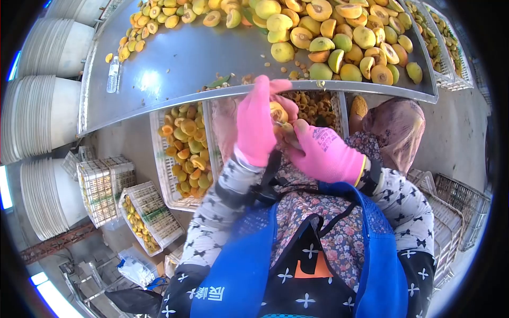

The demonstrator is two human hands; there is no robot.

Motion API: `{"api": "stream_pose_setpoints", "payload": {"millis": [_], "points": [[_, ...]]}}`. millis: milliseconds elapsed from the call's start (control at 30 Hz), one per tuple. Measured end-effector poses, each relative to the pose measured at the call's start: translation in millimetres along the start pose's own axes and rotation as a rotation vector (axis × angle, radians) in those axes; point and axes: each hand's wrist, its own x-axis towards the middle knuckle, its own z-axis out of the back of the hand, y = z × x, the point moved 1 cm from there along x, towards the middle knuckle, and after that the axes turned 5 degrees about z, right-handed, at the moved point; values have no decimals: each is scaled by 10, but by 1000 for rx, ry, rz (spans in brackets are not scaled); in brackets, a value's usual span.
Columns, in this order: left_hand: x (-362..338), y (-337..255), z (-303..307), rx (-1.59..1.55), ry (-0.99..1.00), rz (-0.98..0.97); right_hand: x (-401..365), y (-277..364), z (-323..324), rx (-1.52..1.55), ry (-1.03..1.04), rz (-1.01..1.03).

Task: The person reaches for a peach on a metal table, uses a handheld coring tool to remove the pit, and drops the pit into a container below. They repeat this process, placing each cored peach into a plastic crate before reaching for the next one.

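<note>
The left grip [257, 124] is wrapped around a cut yellow fruit [278, 111]; whether the right grip [330, 155], just beside it, holds anything, I cannot tell. Beyond both is the tabletop [201, 55]; leftward, a crate [159, 159] of fruit halves [189, 127].

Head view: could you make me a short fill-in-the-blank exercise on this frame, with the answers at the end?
1. The left hand and right hand both wear ____ gloves.
2. The left hand holds a fruit piece, and the ____ hand's fingertips are close against it.
3. As the person faces it, the clear bottle is on the table's ____ side.

Missing words: pink; right; left.
</note>
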Motion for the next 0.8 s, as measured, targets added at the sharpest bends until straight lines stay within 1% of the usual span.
{"api": "stream_pose_setpoints", "payload": {"millis": [33,133,167,233,267,300,333,400,433,533,567,633,667,700,767,800], "points": [[11,45,73,104,120,17,-36,-29,-5,-26,74,-17],[32,85,131,-3,128,300,-66,-29,-47,109,85,-68],[-12,98,79,47,78,148,-82,-53,-119,113,34,-71],[-58,168,-78,-150,-193,133,-118,-105,-313,118,-74,-82],[-62,187,-142,-247,-326,127,-108,-104,-327,113,-60,-117],[-46,173,-182,-329,-379,110,-76,-73,-320,108,-48,-154],[-38,127,-201,-332,-337,126,-45,-29,-293,102,-34,-193],[-62,14,-191,-349,-271,160,71,84,-20,583,167,-451],[-61,-53,-137,-332,-123,155,142,145,122,818,269,-572],[-40,-231,-82,-113,82,121,163,204,332,1233,383,-626],[1,-160,-1,-58,196,72,139,154,337,1280,445,-633],[37,-125,1,5,241,1,111,95,296,1344,437,-645],[46,-99,30,25,226,7,88,78,280,1378,435,-654],[52,-74,59,44,211,14,67,52,293,1347,440,-659],[86,-32,230,61,104,88,46,-24,339,1279,457,-656],[44,-39,367,121,65,71,53,-35,346,1106,482,-655]]}}
